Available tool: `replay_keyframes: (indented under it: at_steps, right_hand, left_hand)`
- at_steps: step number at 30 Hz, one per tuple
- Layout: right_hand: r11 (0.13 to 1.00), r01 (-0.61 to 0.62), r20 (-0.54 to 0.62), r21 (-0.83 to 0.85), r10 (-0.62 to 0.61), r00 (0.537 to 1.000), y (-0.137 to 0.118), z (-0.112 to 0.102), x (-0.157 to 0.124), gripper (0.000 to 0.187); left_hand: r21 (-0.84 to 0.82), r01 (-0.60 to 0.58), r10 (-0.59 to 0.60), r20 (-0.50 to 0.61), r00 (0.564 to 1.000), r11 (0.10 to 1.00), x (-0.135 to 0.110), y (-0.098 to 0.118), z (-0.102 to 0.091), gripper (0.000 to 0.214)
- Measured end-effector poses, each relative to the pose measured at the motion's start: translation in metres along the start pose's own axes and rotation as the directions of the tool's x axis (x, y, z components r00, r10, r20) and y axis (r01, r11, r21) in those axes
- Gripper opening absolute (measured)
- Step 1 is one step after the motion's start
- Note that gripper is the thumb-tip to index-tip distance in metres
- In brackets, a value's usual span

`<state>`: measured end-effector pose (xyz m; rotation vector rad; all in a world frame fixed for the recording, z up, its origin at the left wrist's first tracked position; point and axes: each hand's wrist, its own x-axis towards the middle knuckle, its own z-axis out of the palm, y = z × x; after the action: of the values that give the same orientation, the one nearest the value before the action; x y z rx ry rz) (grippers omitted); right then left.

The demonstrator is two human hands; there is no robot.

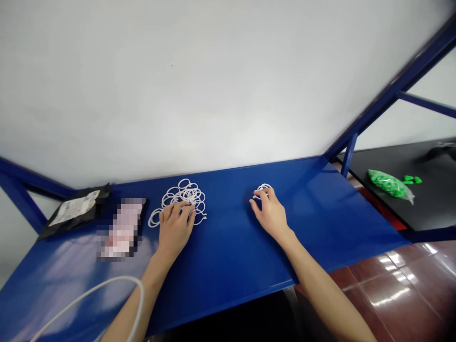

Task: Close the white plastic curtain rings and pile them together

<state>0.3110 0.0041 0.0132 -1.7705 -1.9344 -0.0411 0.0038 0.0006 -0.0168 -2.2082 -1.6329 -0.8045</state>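
A loose pile of thin white rings (185, 192), each with a small clasp like a shower curtain ring, lies left of the middle on the blue table. Over the near side of that pile rests my left hand (175, 223), palm down, its fingers apart and touching the rings. Farther right, a few more white rings (264, 185) lie together, partly hidden by fingers. My right hand (271, 212) is on this smaller group with fingers bent and the thumb held away from the index finger. No ring is plainly gripped in either hand.
The blue table (228, 266) meets a white wall behind. At left lie a black package (76, 209) with a label and a blurred-out flat item (124, 228). A white cable (103, 281) loops by my left forearm. A bag of green pieces (390, 185) sits on a black table.
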Motion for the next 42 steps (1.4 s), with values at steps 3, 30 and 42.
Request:
replay_keyframes:
  at_steps: [3,30,42]
  right_hand:
    - [0.989,0.121,0.094,0.082,-0.129,0.987,-0.01,0.004,-0.004,0.025]
    - [0.356,-0.443,0.549,0.823,-0.296,0.782,-0.047,0.013,-0.021,0.017]
    - [0.692,0.083,0.268,0.717,-0.383,0.884,-0.042,0.015,-0.024,0.017]
  left_hand:
    - [0.015,-0.022,0.022,0.026,0.999,1.0,-0.001,0.002,-0.002,0.011]
    - [-0.444,-0.129,0.15,0.013,0.989,0.887,-0.007,0.057,-0.016,0.011]
    - [-0.698,0.074,0.045,0.15,0.988,0.712,-0.012,0.064,-0.016,0.009]
